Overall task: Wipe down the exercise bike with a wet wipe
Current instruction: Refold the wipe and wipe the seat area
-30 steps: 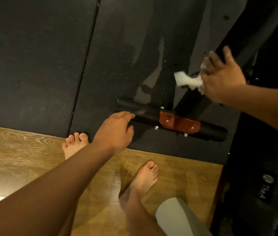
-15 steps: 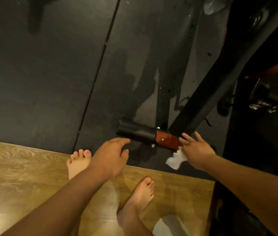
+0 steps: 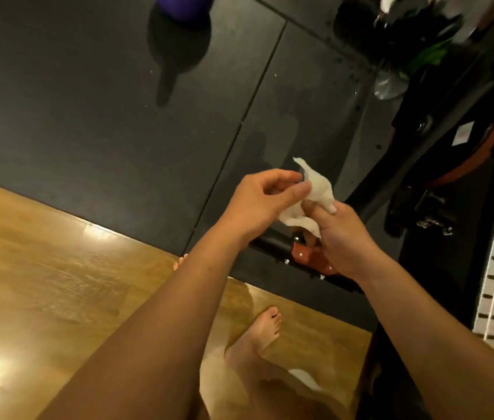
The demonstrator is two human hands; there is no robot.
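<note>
The wet wipe (image 3: 318,189) was held in mid-air between both hands, directly above the base bar (image 3: 270,245) of the exercise bike (image 3: 430,147) and its red-brown bracket (image 3: 303,256), touching neither. The left hand (image 3: 262,201) pinched one edge between thumb and forefinger. The right hand (image 3: 344,237) had its fingers curled round the opposite, bunched end. The step appeared to be a refold. To do it well, the operator had to draw the sheet flat, fold the soiled face inward and present a clean damp face — keeping loose corners clear of the floor mat (image 3: 88,116) before applying it to the frame.
</note>
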